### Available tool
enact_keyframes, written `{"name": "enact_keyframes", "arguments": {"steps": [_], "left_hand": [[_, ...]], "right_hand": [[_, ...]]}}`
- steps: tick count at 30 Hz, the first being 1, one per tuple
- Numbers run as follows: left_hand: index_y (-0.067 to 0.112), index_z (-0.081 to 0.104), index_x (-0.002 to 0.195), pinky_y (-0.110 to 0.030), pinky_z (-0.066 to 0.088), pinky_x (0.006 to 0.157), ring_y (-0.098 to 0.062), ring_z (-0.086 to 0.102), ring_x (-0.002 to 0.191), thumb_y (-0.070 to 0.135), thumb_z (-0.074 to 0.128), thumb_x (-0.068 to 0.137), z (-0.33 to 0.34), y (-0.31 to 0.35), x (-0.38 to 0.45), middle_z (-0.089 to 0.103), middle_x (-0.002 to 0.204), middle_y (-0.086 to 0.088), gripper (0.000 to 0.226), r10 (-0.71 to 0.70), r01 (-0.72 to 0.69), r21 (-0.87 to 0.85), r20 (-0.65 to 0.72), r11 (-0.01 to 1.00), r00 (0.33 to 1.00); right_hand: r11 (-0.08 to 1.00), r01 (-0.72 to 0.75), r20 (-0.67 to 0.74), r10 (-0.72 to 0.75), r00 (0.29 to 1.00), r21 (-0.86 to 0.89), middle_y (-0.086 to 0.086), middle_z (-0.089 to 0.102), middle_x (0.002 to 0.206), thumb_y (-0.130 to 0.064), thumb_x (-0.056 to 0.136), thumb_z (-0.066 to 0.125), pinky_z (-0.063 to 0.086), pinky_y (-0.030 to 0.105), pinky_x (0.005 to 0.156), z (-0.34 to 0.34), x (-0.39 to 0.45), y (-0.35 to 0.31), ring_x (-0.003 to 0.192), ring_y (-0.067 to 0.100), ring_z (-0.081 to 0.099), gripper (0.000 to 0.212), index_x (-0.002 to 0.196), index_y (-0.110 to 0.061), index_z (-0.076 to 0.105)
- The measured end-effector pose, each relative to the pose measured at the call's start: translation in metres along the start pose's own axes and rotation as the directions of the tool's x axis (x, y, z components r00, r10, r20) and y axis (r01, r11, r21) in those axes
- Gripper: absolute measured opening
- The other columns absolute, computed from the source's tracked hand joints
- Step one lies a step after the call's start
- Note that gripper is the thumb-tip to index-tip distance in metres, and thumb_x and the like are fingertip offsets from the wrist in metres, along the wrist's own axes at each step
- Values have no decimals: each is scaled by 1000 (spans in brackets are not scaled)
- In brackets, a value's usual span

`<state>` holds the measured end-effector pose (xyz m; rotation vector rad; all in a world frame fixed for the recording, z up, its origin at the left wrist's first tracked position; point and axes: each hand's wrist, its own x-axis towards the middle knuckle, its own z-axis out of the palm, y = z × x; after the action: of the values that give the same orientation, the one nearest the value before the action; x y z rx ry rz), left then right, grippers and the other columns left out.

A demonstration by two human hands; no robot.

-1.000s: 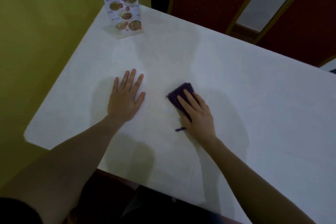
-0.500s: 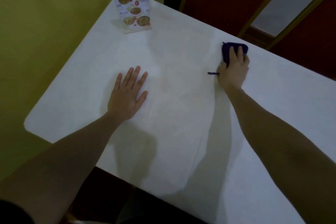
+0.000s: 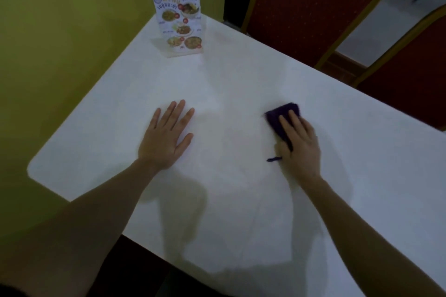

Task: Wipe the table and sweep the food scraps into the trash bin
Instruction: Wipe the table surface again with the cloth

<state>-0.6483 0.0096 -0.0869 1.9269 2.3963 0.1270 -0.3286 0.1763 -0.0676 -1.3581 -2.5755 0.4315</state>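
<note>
A white table (image 3: pixel 241 75) fills most of the view. My right hand (image 3: pixel 300 144) presses flat on a dark purple cloth (image 3: pixel 280 117) near the table's middle, fingers over its near half. A loose thread of the cloth (image 3: pixel 274 159) trails out by my thumb. My left hand (image 3: pixel 166 137) lies flat on the tabletop to the left, fingers spread, holding nothing. I see no food scraps and no trash bin in this view.
A standing menu card (image 3: pixel 179 23) with food pictures sits at the far left corner. A yellow-green wall (image 3: pixel 60 43) runs along the table's left side. Two red chairs with gold frames (image 3: pixel 311 0) stand behind the far edge.
My right hand has drawn the cloth back from the far edge toward the middle of the table. My left hand has stayed planted.
</note>
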Motion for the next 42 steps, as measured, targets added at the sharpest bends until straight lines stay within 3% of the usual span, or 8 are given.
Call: {"name": "enact_keyframes", "arguments": {"steps": [4,8,13,21,27,31,38,42], "left_hand": [[23,24,156,-49,14,122,-23,15,152,47,26,101,0,-1,0,18,165,-4,61,6,-6,-10,0,1000,1000],[23,24,156,-50,15,122,-23,15,152,48,23,101,0,-1,-1,18,164,-4,61,-1,1,-22,20,1000,1000],[23,22,157,-49,14,122,-23,13,152,50,24,101,0,-2,1,17,165,-4,62,2,-1,-37,30,999,1000],[24,14,158,-51,13,122,-25,11,153,51,24,101,1,-4,-1,11,166,-6,63,4,-1,-46,78,999,997],[21,23,156,-50,16,122,-25,15,152,46,23,102,-8,-43,-14,18,164,-6,59,107,-98,-130,65,987,992],[20,21,157,-50,14,122,-26,11,152,43,22,103,-14,-111,-49,16,165,-7,58,-30,32,-66,26,997,999],[24,16,158,-51,12,122,-22,8,153,45,18,102,-16,-177,-99,12,166,-4,60,-102,104,-55,48,993,994],[24,15,158,-50,11,122,-22,8,153,44,21,102,-17,-175,-99,12,166,-4,60,-100,102,-79,34,992,994]], "right_hand": [[969,-243,-114,245,963,37,8,33,157,-19,93,52,30,49,114,-15,64,26,140,34,27,56,148,-17,41],[955,-294,-84,297,951,45,11,22,161,-20,94,48,24,51,116,-3,146,-6,144,37,19,59,152,-16,33],[997,-67,24,66,998,33,11,26,160,-19,93,51,27,51,113,30,182,-91,144,38,22,59,150,-18,37],[978,209,138,-207,968,7,3,36,156,-38,94,36,33,47,109,34,54,-108,140,34,32,55,146,-21,44],[985,-169,-9,169,985,21,9,32,157,-27,89,43,30,53,113,13,43,-75,139,37,28,60,148,-19,41],[951,-302,-40,305,951,71,8,27,160,-21,91,50,26,52,115,37,95,-124,143,37,22,59,149,-19,40],[998,38,65,-41,997,47,4,31,158,-21,94,51,31,48,109,96,75,-275,144,33,26,54,147,-24,42],[987,156,81,-157,984,25,2,35,157,-24,94,58,34,47,109,108,-3,-296,144,31,28,55,147,-23,44]]}}
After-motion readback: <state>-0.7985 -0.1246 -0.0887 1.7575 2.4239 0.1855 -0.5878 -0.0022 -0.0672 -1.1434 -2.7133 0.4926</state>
